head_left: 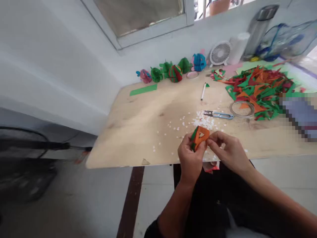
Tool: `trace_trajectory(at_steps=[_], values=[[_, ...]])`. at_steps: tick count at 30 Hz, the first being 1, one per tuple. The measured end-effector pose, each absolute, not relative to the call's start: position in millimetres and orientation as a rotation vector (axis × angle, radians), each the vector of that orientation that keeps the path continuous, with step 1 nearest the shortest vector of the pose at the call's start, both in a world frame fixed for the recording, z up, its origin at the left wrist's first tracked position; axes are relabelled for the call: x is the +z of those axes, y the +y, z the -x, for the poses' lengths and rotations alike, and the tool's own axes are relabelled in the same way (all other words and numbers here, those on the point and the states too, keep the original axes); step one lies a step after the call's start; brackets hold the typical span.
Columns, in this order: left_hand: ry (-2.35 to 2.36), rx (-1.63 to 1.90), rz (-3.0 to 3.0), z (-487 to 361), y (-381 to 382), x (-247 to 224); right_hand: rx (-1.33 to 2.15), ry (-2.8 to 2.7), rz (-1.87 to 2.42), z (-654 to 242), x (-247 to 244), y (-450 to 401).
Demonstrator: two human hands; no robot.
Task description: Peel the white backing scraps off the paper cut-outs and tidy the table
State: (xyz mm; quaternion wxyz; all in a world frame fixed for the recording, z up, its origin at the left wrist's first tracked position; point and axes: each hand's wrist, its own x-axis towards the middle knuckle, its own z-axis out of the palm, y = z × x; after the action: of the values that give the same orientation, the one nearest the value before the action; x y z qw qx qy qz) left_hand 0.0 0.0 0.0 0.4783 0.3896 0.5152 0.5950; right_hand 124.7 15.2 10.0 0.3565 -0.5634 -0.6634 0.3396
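Note:
An orange and green folded paper piece (201,134) with a small opening in it is held above the table's front edge. My left hand (190,158) is closed on its lower left part, thumb in front. The thumb and forefinger of my right hand (229,150) are pinched together at the right edge of the piece; what lies between those fingertips is too small to make out. Just beyond the hands, small white paper bits (203,120) are scattered on the wooden table (133,132), beside blue-handled thread snips (220,115).
A wire ring (242,109) lies before a heap of red, orange and green paper pieces (262,86). A white pen (203,92) and green strip (143,90) lie farther back. Paper ornaments (175,73), a small fan (220,53) and a steel flask (260,29) stand along the wall.

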Motion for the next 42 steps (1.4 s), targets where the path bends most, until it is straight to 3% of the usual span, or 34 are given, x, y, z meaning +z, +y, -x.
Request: trace_trajectory(at_steps=[34,42], values=[[1.187,1.442,-0.714,3,4,8,1.303,-1.411,1.392,-124,9,21],[1.145,1.404,-0.508,6,12,9,0.918,-1.449,1.606,-143,-2,38]])
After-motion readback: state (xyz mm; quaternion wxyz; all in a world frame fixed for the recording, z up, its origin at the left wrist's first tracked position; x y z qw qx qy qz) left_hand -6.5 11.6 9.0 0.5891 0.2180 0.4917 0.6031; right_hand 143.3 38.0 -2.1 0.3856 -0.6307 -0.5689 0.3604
